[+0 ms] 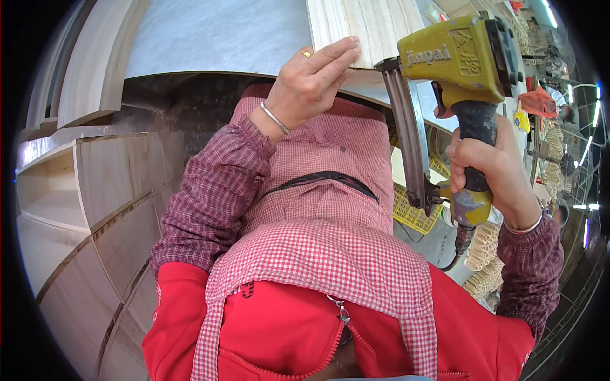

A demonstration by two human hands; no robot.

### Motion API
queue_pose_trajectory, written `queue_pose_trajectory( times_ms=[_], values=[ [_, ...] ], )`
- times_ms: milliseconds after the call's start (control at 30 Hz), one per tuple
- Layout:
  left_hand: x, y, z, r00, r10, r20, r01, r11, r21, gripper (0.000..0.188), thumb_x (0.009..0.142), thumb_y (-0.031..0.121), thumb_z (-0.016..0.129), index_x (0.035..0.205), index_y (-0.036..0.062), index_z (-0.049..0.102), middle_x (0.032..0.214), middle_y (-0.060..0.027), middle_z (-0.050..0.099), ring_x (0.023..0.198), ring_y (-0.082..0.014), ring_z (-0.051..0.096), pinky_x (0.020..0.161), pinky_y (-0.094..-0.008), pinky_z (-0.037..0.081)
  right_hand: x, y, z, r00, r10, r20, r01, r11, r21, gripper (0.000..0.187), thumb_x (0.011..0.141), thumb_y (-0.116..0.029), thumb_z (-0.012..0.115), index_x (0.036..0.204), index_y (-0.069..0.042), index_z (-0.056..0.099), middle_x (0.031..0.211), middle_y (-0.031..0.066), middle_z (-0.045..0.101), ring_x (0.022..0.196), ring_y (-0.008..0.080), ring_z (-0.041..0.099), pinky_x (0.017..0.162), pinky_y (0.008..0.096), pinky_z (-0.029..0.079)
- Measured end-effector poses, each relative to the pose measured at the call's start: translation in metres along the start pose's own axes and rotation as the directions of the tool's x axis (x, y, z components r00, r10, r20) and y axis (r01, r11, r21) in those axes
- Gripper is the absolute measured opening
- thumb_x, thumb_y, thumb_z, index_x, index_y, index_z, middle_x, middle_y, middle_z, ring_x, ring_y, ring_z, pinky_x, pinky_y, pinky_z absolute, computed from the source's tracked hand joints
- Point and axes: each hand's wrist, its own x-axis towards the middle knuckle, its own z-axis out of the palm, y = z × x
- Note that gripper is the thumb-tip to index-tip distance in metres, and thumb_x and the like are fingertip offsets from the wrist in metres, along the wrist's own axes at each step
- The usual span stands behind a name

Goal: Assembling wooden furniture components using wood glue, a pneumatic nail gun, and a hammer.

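Observation:
My right hand [486, 162] is wrapped round the dark handle of a yellow pneumatic nail gun [445, 54], with a long metal magazine on its left side. The gun's nose is close to the near right corner of a pale wooden board [375, 28] on the table. My left hand [311, 79] holds the near left corner of that board, its front fingers lying along the wood. Its thumb is mostly hidden. An air hose runs down from the gun's handle.
The board rests on a light grey-blue tabletop [210, 38]. Wooden pieces [105, 60] stand at the table's left. Open-sided wooden boxes [114, 178] are stacked at lower left. Beyond the gun are a yellow plastic crate [413, 213] and bundled light wooden pieces [484, 247].

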Motion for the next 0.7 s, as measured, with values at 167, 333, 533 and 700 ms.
queue_pose_trajectory(
  times_ms=[167, 333, 533, 700],
  values=[
    [0.002, 0.008, -0.008, 0.979, -0.161, -0.122, 0.147, 0.982, -0.115, 0.043, 0.077, 0.005, 0.07, 0.119, 0.0109, 0.064, 0.119, -0.0025, 0.063, 0.071, -0.0102, 0.059, 0.063, -0.0192, 0.051, 0.003, 0.01, -0.005, 1.0, -0.007, 0.017, 0.006, 1.0, 0.029, 0.032, 0.074, -0.005, 0.058, 0.103, 0.007, 0.054, 0.056, 0.0069, 0.054, 0.043, 0.0133, 0.049, 0.045, 0.0239, 0.044],
    [-0.008, 0.011, -0.015, 0.906, -0.385, -0.173, 0.324, 0.897, -0.302, 0.044, 0.077, 0.009, 0.073, 0.12, 0.01, 0.063, 0.111, -0.0058, 0.066, 0.071, -0.0107, 0.059, 0.064, -0.0203, 0.052, 0.002, 0.016, -0.002, 1.0, 0.005, -0.016, -0.003, 0.993, 0.114, 0.035, 0.073, -0.003, 0.058, 0.106, 0.008, 0.052, 0.06, 0.0076, 0.054, 0.043, 0.0132, 0.049, 0.044, 0.0245, 0.044],
    [-0.012, 0.009, -0.019, 0.917, -0.391, -0.079, 0.355, 0.89, -0.287, 0.048, 0.075, 0.011, 0.076, 0.121, 0.0097, 0.062, 0.101, -0.0072, 0.067, 0.073, -0.0117, 0.062, 0.067, -0.0209, 0.055, 0.002, 0.019, -0.002, 1.0, -0.009, -0.028, 0.013, 0.987, 0.163, 0.038, 0.073, -0.001, 0.057, 0.109, 0.008, 0.051, 0.064, 0.0083, 0.054, 0.044, 0.0129, 0.048, 0.043, 0.0249, 0.044],
    [-0.012, 0.005, -0.021, 0.944, -0.321, -0.082, 0.294, 0.925, -0.241, 0.048, 0.074, 0.013, 0.077, 0.12, 0.0096, 0.063, 0.094, -0.0067, 0.068, 0.069, -0.0115, 0.061, 0.064, -0.0203, 0.055, 0.002, 0.019, -0.004, 0.999, 0.002, -0.032, 0.004, 0.986, 0.166, 0.039, 0.072, -0.001, 0.057, 0.109, 0.008, 0.051, 0.064, 0.0081, 0.054, 0.044, 0.0128, 0.048, 0.043, 0.0249, 0.044]
  ],
)
